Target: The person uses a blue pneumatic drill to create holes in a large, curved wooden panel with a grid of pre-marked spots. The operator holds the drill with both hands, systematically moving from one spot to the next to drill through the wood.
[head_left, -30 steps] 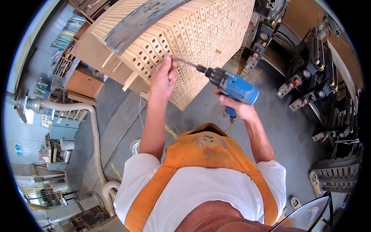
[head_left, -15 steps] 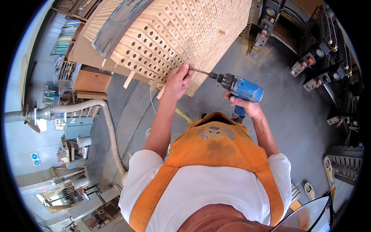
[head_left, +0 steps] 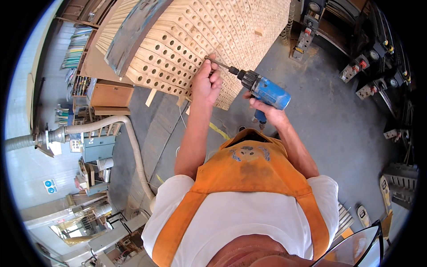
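Observation:
My right hand (head_left: 272,112) grips a blue power drill (head_left: 270,92) by its handle. A long thin driver bit (head_left: 221,63) runs from its black chuck toward the upper left. The fingers of my left hand (head_left: 206,84) are closed around the bit's far end; any small part pinched there is too hidden to name. Beyond them lies a large pale block of wooden strips (head_left: 195,26) with rows of round holes. At its left, several holes hold dark ring-like inserts (head_left: 165,62); those farther right look plain. The bit's tip is close to this face.
A worn blue-grey beam (head_left: 135,38) runs along the block's left part. Small wood sticks (head_left: 151,97) jut from its lower edge. A ribbed hose (head_left: 133,142) hangs at the left, near shelves and a cabinet (head_left: 111,95). Dark machinery (head_left: 364,62) stands at right on the grey floor (head_left: 338,129).
Both hands have moved up and closer to the holed wooden face. The drill has shifted left with them, and the bit now tilts more steeply. My view has shifted slightly.

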### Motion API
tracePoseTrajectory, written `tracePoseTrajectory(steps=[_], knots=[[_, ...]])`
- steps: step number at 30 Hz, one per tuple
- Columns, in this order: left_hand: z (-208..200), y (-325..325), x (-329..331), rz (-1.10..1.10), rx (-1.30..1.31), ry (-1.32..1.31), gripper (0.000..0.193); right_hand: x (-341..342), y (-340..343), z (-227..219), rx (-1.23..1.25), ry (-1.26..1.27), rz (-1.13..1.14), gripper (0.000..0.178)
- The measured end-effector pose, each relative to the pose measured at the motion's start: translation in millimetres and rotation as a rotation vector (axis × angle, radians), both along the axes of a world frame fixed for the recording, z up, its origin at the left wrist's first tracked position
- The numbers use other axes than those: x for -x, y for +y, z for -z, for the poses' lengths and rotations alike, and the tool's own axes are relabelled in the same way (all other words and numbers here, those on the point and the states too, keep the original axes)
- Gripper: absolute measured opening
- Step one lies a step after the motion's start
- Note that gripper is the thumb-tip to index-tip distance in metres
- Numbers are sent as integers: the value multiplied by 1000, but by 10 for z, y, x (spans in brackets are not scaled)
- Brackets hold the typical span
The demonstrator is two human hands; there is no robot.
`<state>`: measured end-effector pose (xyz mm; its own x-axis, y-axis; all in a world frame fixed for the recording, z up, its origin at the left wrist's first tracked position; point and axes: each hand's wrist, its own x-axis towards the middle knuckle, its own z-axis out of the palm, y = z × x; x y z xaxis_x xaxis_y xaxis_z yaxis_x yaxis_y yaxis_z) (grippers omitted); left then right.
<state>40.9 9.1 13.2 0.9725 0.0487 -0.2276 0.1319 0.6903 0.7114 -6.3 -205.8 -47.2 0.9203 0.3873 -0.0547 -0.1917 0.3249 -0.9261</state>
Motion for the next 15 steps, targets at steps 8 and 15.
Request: tracePoseTrajectory(steps=[8, 15], knots=[[348, 33, 178, 233, -19, 325, 16, -12, -8, -102, 205, -224, 66, 26], [719, -61, 560, 355, 130, 419, 17, -59, -14, -97, 331, -274, 45, 30]])
